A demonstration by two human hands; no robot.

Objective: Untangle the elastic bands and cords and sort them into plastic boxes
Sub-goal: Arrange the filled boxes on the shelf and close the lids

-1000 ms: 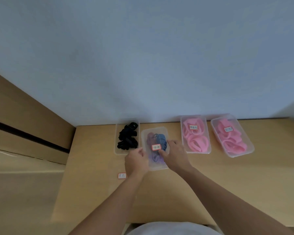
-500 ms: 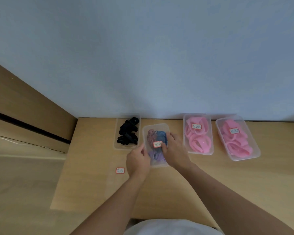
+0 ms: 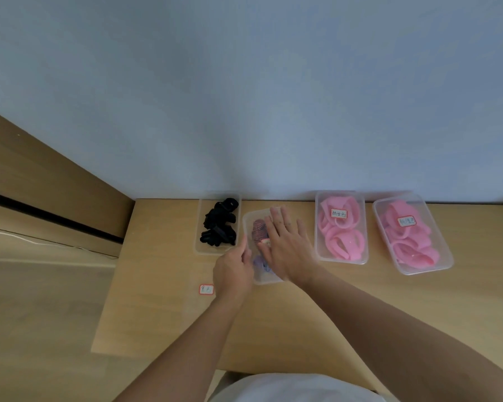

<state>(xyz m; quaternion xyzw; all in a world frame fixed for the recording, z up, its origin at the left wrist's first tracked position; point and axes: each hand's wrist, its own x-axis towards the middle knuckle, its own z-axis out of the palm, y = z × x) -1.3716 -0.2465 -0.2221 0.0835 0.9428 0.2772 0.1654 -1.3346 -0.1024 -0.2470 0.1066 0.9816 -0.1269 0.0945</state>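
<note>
Both hands at the second box (image 3: 249, 224) on the tabletop (image 3: 163, 285).
Loose label (image 3: 206, 289) at left; black bands (image 3: 219, 224) in first box (image 3: 199, 243); left hand (image 3: 234, 271) gripping second box's left rim; right hand (image 3: 286, 248) flat, fingers straight, pressing its top; pink bands (image 3: 343, 242) in third box (image 3: 321, 253), fourth box (image 3: 442, 256).

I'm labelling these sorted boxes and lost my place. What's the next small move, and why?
Probably lift the right hand, which lies flat on the mixed-band box, and reach for the loose label lying on the table beside the left hand. The pink-band boxes already carry labels, while the black-band box shows none.
</note>
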